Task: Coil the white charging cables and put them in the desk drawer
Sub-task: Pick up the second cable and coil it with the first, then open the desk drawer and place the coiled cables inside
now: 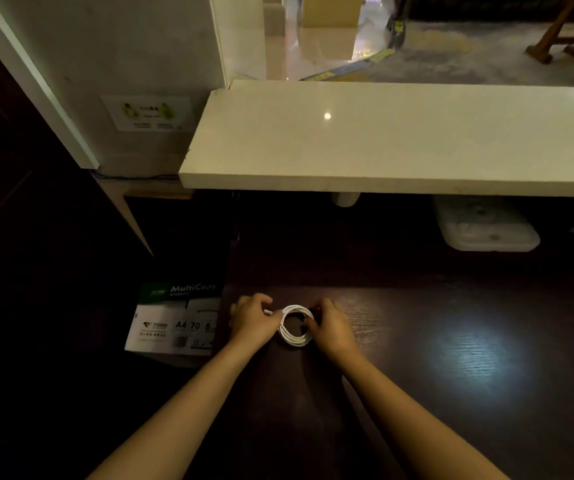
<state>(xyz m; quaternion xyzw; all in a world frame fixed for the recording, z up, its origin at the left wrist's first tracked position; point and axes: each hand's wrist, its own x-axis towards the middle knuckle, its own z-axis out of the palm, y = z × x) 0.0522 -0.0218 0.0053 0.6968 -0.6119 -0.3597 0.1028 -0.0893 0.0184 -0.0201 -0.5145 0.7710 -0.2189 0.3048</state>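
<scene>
A white charging cable lies wound into a small round coil of several loops on the dark wooden desk. My left hand grips the coil's left side, and a white plug end sticks out by its fingers. My right hand holds the coil's right side with curled fingers. No drawer is in view.
A white stone counter overhangs the desk's far side. A box of A4 copy paper stands on the floor left of the desk. A white plastic object sits under the counter at the right. The left of the scene is dark.
</scene>
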